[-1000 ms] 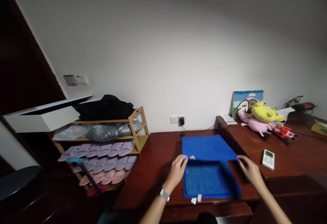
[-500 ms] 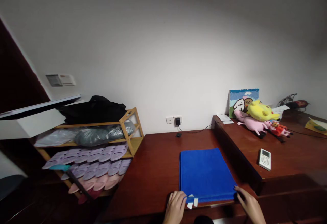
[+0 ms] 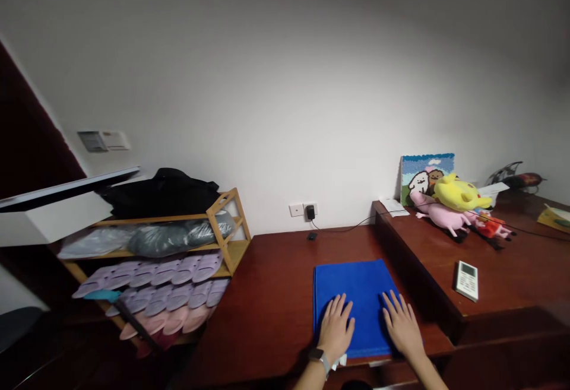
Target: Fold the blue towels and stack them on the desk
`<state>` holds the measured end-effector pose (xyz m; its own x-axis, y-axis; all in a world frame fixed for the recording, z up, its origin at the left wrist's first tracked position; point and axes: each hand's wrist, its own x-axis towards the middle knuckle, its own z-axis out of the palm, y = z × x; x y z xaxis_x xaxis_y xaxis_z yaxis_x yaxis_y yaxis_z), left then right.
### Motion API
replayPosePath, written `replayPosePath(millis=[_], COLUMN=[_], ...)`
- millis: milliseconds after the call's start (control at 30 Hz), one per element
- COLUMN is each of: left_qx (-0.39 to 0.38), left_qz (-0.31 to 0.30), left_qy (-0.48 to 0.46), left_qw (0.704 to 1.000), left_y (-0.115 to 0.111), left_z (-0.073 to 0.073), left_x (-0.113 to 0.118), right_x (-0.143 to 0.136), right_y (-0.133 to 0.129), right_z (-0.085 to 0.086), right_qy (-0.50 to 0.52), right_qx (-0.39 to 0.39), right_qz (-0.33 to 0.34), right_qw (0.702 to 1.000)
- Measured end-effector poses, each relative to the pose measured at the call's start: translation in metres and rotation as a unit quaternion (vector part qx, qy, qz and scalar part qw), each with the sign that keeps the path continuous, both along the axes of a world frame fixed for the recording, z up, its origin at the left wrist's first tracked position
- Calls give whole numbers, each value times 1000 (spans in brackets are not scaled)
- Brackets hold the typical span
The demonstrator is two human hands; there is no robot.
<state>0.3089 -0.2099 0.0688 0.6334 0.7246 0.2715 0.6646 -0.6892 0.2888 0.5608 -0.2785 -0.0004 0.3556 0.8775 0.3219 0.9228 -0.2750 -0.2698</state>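
Observation:
A folded blue cloth (image 3: 365, 295) lies flat near the front edge of the red-brown desk (image 3: 262, 301). My left hand (image 3: 336, 326) rests on its left part, fingers spread, with a watch (image 3: 319, 357) on the wrist. On the cloth's right part lies my right hand (image 3: 402, 323), its fingers also spread and flat. Neither hand grips anything. White tags (image 3: 341, 361) stick out at the cloth's front edge beside my left wrist, partly covered by it.
The raised desk section (image 3: 427, 247) on the right holds a remote (image 3: 466, 280), plush toys (image 3: 461, 193) and a dog picture (image 3: 427, 170). A black plug (image 3: 310, 212) trails a cable. Left stands a shoe rack (image 3: 236, 247) with slippers (image 3: 169, 268) and a black bag (image 3: 164, 194).
Both hands have moved from the cloth's front corners onto its top and now lie with fingers spread. The tags are more hidden by my left wrist. The view has shifted slightly.

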Motion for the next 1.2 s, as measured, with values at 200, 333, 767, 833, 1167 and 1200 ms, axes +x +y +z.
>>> replayPosePath(millis=[200, 333, 767, 833, 1167, 1200], left_qx=[-31, -38, -58, -59, 32, 29], left_qz=[-12, -7, 91, 87, 2, -13], left_qy=[55, 66, 113, 117, 53, 48], left_qw=[998, 997, 988, 988, 998, 998], left_y=[1, 6, 13, 9, 6, 6], left_z=[-40, -34, -23, -23, -2, -4], left_x=[-22, -42, -189, -209, -101, -80], right_x=[1, -18, -133, -136, -136, -138], right_y=[-18, -10, -8, -21, 0, 8], right_z=[-39, -30, -1, -17, 17, 23], right_qy=[-4, 6, 48, 62, 55, 58], right_qx=[-51, -61, -82, -58, -76, -91], right_qz=[1, 2, 82, 95, 95, 94], right_qw=[999, 998, 992, 992, 991, 990])
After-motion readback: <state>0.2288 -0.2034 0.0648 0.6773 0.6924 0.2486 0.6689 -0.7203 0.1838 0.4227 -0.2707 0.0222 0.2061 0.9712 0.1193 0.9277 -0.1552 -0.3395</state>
